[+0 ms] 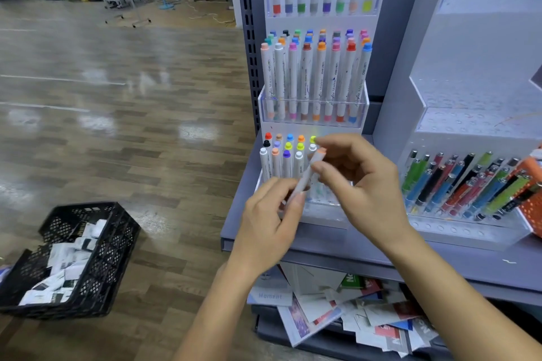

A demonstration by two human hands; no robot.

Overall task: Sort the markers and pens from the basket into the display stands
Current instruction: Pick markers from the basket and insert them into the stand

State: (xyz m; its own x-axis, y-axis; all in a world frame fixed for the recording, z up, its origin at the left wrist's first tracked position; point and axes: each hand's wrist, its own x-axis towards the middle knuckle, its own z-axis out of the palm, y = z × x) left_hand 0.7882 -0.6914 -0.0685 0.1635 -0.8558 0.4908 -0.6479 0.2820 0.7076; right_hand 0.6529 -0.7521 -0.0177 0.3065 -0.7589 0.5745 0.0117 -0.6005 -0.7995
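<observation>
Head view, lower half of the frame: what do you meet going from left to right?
Black plastic lattice basket → left hand → white marker with a peach cap, gripped by both hands → right hand → row of coloured metallic pens → orange mesh container at the right edge.

A stationery shop: slotted grey shelving [252,47] carries acrylic display stands [315,114] stocked with markers [319,76].

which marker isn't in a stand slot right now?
The peach-capped marker, tilted and pinched between the left hand and right hand before the lowest tier; the other markers stand upright in slots.
</observation>
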